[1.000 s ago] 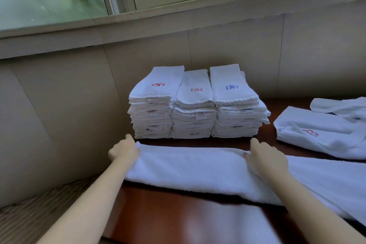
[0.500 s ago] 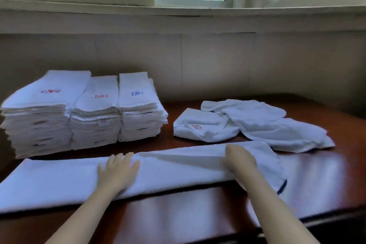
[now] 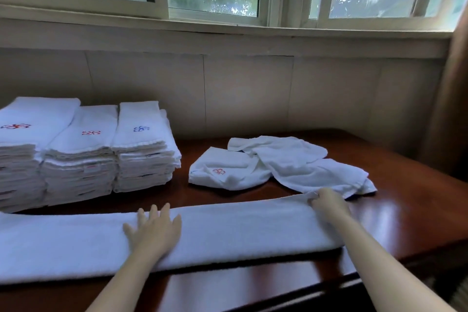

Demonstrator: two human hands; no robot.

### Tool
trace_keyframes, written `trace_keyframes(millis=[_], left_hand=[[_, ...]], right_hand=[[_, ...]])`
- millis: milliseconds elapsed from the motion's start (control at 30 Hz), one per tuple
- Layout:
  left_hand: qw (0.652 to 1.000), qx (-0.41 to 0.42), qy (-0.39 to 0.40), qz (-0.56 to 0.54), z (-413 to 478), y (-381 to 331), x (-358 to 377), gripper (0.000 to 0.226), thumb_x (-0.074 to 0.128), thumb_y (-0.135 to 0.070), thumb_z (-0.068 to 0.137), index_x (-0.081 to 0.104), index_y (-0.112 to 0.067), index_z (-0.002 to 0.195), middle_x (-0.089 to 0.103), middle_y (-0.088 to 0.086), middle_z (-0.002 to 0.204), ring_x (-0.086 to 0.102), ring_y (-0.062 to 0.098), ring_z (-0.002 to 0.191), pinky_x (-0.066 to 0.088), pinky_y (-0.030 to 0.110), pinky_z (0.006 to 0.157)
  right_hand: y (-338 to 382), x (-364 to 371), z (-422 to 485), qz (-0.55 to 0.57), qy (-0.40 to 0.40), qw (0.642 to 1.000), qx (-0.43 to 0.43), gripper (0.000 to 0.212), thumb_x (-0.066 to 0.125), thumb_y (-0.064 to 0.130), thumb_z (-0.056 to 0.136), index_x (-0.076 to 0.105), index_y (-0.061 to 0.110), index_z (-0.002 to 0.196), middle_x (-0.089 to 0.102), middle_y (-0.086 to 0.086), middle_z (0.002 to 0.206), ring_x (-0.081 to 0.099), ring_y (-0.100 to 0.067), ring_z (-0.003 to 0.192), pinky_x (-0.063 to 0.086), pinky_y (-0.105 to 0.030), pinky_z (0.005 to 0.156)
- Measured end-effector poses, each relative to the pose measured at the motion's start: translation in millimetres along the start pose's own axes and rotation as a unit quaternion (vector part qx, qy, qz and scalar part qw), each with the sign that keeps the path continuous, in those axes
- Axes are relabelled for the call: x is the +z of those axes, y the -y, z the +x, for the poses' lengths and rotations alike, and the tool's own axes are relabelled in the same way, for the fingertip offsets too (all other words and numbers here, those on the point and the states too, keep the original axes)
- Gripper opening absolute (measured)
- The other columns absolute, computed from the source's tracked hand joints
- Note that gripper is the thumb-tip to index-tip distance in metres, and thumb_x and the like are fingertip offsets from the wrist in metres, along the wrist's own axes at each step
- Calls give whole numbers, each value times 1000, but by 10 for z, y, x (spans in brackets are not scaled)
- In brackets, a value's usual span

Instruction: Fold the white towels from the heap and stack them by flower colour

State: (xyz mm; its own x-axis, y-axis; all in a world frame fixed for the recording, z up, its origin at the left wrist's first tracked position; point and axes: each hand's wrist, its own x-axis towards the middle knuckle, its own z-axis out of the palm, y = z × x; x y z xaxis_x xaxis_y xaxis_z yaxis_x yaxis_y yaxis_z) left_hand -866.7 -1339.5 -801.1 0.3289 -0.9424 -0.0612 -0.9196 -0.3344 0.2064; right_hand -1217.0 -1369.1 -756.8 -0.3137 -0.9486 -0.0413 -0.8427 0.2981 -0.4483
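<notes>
A long white towel (image 3: 228, 230), folded lengthwise into a strip, lies across the front of the wooden table (image 3: 410, 215). My left hand (image 3: 154, 229) presses flat on its middle with fingers spread. My right hand (image 3: 329, 204) grips the strip's far right corner with curled fingers. Behind on the left stand three stacks of folded towels: two topped with red flowers (image 3: 17, 149) (image 3: 88, 144) and one with a blue flower (image 3: 141, 139). The heap of unfolded towels (image 3: 286, 162) lies at the back right, one showing a red flower.
A panelled wall (image 3: 248, 88) and window sill close off the back of the table. The table's front edge runs near my forearms, and its right edge drops away at the far right beside a brown curtain (image 3: 453, 99).
The view swung right, from the stacks to the heap. My left hand slid from the towel's left end to its middle. My right hand moved to the right end and closed on its corner.
</notes>
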Motion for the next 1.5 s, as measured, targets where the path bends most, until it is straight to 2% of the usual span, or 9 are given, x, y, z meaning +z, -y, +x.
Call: trace_keyframes(millis=[433,600,733,967,1133,1200,1300,1433,1500], left_hand=[[1000,14,7,2,136,45,115,64,12,-60,95,4,-33,152,-2,-1,161,-7,26,147,0,57,113],[986,-68,-105,-107,148,227,-100,61,29,-52,97,20,-23,151,14,3,159,7,26,147,11,56,113],[959,-166,-186,-136,97,745,-325,66,48,-40,93,20,-19,150,4,7,160,-7,30,146,4,62,111],[658,-441,-343,-505,-59,1884,-590,73,63,-12,82,23,2,142,25,25,147,32,42,132,29,45,110],[520,-334,-259,-742,-42,2169,-671,25,52,-5,92,52,-4,117,54,16,129,53,25,108,53,30,72],[560,-273,-244,-743,-97,2087,-705,41,56,2,87,51,-4,127,62,14,115,58,25,97,46,34,80],[747,-107,-245,-609,-198,1772,-872,50,61,3,73,57,-16,119,64,13,110,62,24,100,48,34,84],[915,169,-18,-365,-368,1155,-969,41,73,-15,78,64,-45,104,61,-6,96,55,-3,76,45,9,72],[936,223,-15,-272,-372,929,-848,28,66,-25,85,63,-46,104,60,-17,100,54,-7,88,42,6,76]], right_hand=[[527,355,-60,-232,-129,963,35,32,47,14,93,47,13,125,46,-13,129,47,-31,118,41,-33,94],[1576,802,-575,-132,-58,949,-279,33,45,37,96,61,11,108,59,-9,115,52,-29,108,38,-31,79],[2027,1355,-1064,-111,91,894,-425,51,34,48,99,39,22,141,34,-8,150,28,-27,138,24,-42,111],[2158,1611,-929,-101,160,891,-413,42,25,45,101,37,31,138,18,-2,158,11,-23,146,9,-46,115],[2280,1742,-994,-108,112,909,-387,41,27,40,100,40,26,136,33,-6,149,22,-25,141,8,-48,115],[2293,1693,-1000,-53,104,909,-400,33,33,36,99,54,19,118,49,-2,126,36,-22,129,19,-41,111],[2338,1398,-973,252,161,915,-272,35,44,35,98,61,11,78,59,1,85,56,-13,87,40,-28,74],[2267,1061,-881,591,390,707,-6,54,44,57,93,64,7,104,71,-16,102,68,-33,94,55,-40,75],[2145,1067,-844,553,400,730,-41,48,53,50,91,66,8,111,70,-14,108,67,-31,102,52,-42,89]])
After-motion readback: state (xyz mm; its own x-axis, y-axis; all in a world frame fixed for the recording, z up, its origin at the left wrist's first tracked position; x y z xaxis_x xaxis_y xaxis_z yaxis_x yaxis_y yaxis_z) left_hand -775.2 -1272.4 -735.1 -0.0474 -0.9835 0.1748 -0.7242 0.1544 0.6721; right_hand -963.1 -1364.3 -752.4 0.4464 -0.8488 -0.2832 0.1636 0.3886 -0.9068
